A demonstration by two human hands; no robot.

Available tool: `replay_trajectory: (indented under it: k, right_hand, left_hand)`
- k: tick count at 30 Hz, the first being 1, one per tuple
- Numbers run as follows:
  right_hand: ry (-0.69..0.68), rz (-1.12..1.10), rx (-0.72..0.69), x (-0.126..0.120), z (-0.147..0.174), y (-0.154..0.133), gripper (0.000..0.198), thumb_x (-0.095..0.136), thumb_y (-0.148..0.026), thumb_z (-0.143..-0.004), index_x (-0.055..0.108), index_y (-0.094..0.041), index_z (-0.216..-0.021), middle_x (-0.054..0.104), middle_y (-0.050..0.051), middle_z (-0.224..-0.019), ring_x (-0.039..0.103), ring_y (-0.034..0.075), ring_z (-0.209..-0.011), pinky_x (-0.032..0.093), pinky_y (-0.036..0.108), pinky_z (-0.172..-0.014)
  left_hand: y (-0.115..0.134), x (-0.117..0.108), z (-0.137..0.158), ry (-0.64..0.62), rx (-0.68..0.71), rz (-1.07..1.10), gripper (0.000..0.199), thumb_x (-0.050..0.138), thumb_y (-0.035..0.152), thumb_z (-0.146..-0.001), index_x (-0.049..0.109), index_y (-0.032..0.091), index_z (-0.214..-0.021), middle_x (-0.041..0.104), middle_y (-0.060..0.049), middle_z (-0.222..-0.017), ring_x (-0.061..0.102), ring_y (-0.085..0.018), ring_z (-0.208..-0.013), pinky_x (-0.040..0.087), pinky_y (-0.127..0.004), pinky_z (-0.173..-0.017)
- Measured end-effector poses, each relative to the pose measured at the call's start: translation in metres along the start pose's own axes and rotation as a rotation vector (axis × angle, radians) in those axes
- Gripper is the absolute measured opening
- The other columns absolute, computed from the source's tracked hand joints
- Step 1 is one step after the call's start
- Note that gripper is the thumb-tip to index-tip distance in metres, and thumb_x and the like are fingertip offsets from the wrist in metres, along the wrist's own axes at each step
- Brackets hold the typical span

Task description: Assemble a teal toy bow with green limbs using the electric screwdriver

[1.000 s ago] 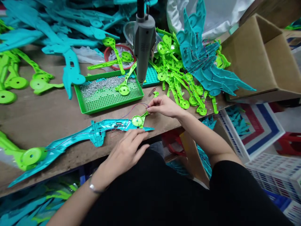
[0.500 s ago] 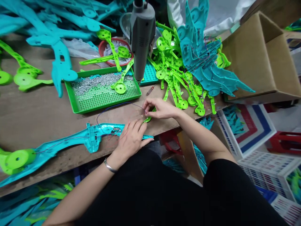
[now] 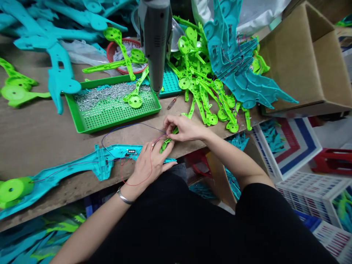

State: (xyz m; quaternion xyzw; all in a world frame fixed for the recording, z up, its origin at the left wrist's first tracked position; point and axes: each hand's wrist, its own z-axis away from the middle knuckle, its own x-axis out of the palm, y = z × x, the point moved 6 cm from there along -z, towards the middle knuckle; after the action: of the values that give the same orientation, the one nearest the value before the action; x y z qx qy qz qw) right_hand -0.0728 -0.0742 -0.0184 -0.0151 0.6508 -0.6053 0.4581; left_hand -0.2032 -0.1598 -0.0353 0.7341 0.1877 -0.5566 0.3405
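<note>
My left hand (image 3: 150,161) lies over the right end of a long turquoise plastic shell (image 3: 79,163), gripping it against the table, thumb out along the near side. Its fingertips reach a small bright green plastic part (image 3: 165,143). Above that part, my right hand (image 3: 180,128) is closed, thumb and fingertips pinching thin wires (image 3: 161,136). A blue wire (image 3: 121,127) arcs back to the shell, and a red wire (image 3: 151,161) loops across the back of my left hand. Springs or metal contacts (image 3: 131,151) show inside the shell. A round green piece (image 3: 16,189) sits at its left end.
Beyond my hands are a green tray (image 3: 115,123) of screws, a screwdriver (image 3: 172,103) and a hanging grey power tool (image 3: 156,44). Green parts (image 3: 200,88) and turquoise shells (image 3: 231,62) are heaped to the right, beside a cardboard box (image 3: 291,66). More turquoise pieces (image 3: 60,33) pile up back left.
The red wire now loops over my left hand, and more of the green part shows between my hands. My right hand still pinches the wires. The whole view has shifted slightly.
</note>
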Motion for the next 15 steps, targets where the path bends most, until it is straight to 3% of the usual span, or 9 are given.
replay_trajectory:
  k: [10,15]
  right_hand:
    - [-0.002,-0.026,0.054,-0.0013,-0.0006,0.0036,0.021,0.060,-0.010,-0.078,0.054,-0.016,-0.097,0.075,0.002,-0.082,0.070,0.013,-0.076,0.048,0.027,-0.076]
    - [-0.014,-0.081,0.017,-0.0017,0.0030,0.0020,0.035,0.052,-0.002,-0.070,0.056,-0.014,-0.102,0.076,0.005,-0.093,0.071,0.014,-0.083,0.049,0.025,-0.073]
  left_hand:
    - [0.0014,0.0053,-0.0026,-0.074,-0.089,0.007,0.076,0.063,0.055,-0.088,0.041,0.016,-0.150,0.055,-0.019,-0.136,0.051,-0.035,-0.125,0.045,-0.049,-0.103]
    - [0.0008,0.0043,-0.0063,-0.101,-0.088,-0.010,0.081,0.066,0.056,-0.085,0.042,0.013,-0.149,0.056,-0.019,-0.133,0.051,-0.035,-0.121,0.046,-0.046,-0.101]
